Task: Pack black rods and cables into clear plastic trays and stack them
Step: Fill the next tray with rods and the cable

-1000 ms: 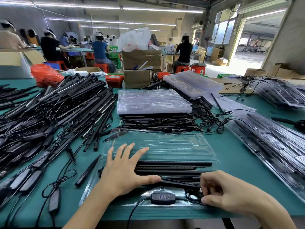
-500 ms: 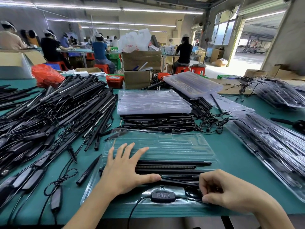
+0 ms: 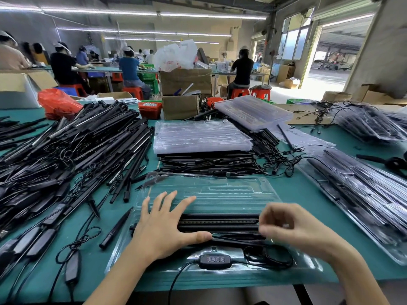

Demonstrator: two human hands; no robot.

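The left hand [image 3: 163, 227] lies flat with fingers spread wide, palm down on the left ends of the black rods [image 3: 218, 222] in the near clear tray [image 3: 211, 190]; its thumb stretches right along the nearest rod. The right hand [image 3: 293, 230] hovers blurred over the rods' right ends, fingers loosely curled; whether it pinches anything cannot be told. The rods lie side by side, long axis running left to right, in the tray's near half. Nearer still, a controller [image 3: 215, 260] and coiled cable [image 3: 268, 256] sit in the tray. A loose pile of rods [image 3: 72, 150] covers the green table [image 3: 304, 194] at left.
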